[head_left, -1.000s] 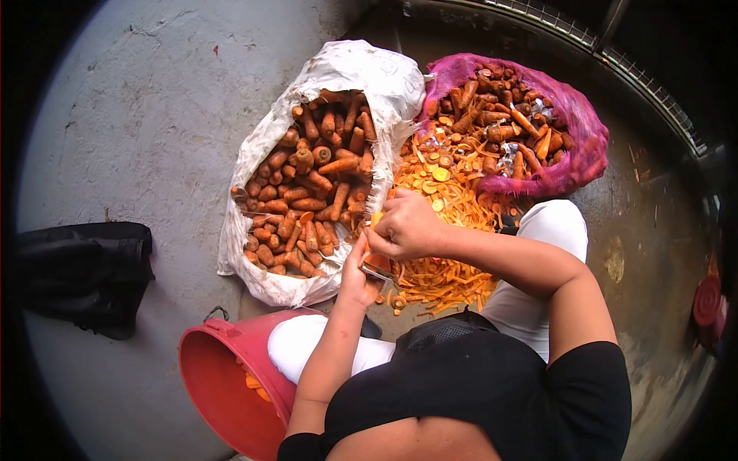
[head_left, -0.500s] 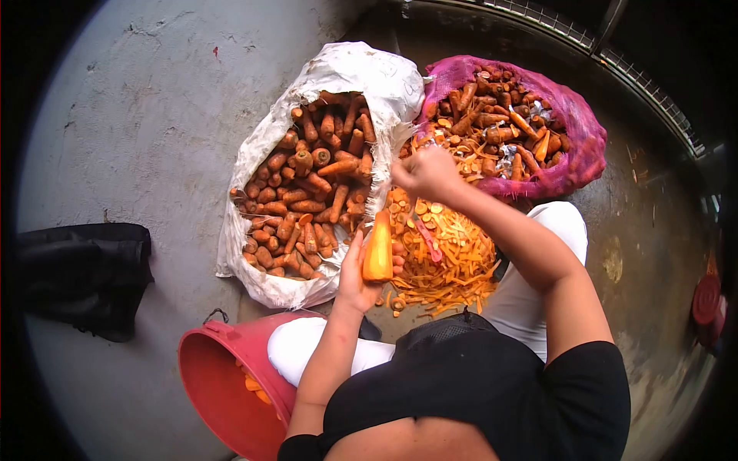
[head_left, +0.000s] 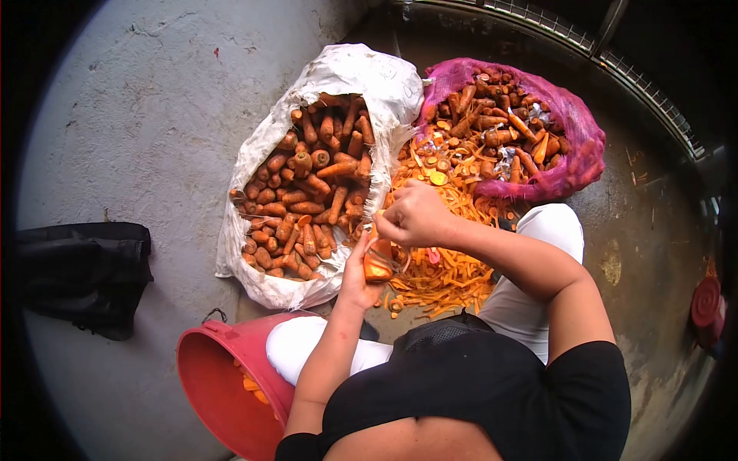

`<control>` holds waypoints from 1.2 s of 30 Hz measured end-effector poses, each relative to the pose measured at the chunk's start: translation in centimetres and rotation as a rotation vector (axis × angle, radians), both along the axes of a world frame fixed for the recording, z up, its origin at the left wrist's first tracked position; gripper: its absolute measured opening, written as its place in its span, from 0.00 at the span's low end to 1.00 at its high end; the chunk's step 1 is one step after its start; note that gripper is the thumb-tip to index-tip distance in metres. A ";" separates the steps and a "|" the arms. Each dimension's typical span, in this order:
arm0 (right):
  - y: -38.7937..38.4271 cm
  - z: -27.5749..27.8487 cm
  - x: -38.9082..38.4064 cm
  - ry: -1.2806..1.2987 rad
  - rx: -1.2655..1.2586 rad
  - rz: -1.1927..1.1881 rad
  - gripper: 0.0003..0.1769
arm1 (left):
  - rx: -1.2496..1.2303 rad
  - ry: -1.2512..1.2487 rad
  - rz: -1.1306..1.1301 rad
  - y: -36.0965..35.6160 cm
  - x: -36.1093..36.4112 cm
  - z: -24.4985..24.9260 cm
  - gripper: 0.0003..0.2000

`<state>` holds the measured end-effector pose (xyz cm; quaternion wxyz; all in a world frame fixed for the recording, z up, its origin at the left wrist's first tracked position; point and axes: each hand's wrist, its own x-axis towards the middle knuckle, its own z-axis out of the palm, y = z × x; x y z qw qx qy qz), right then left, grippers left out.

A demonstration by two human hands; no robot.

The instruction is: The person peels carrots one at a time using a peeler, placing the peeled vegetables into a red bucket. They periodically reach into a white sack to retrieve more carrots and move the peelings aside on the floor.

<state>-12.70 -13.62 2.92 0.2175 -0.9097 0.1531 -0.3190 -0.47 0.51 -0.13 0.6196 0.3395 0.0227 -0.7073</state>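
My left hand (head_left: 358, 280) is closed around a peeled, bright orange carrot (head_left: 377, 266), held upright over the edge of the peel heap. Against the carrot's upper end is my right hand (head_left: 415, 218), its fingers curled tight. Whatever those fingers grip is hidden, though a blurred thin strip crosses the carrot just below them. Beneath my right wrist, a pink-handled tool (head_left: 433, 256) lies partly covered on the heap of carrot peelings (head_left: 450, 284). A pale yellow-green slice (head_left: 438, 178) shows on the scraps beyond my right hand.
A white sack (head_left: 257, 157) full of unpeeled carrots lies open at left. Behind the heap sits a pink mesh sack (head_left: 580, 146) of carrots and scraps. A tilted red bucket (head_left: 231, 338) with orange pieces stands by my left leg. Black cloth (head_left: 92, 269) lies far left.
My right hand has come down and toward me, from above the peel heap to the carrot's top. A pale slice now shows on the scraps. My left hand has barely moved.
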 end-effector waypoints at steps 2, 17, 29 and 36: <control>0.4 -0.1 0.2 -0.034 -0.051 0.044 0.18 | 0.088 -0.053 0.027 -0.3 -0.6 1.1 0.20; -11.8 -3.4 0.0 0.428 0.103 -0.590 0.26 | 0.082 -0.141 -0.207 0.3 -0.3 0.6 0.23; -1.5 -0.4 0.9 0.117 0.196 -0.091 0.20 | 0.121 -0.116 -0.047 0.9 1.0 -0.5 0.18; 1.3 0.1 0.7 -0.053 -0.032 0.087 0.18 | 0.215 -0.056 0.059 0.1 -0.5 0.9 0.16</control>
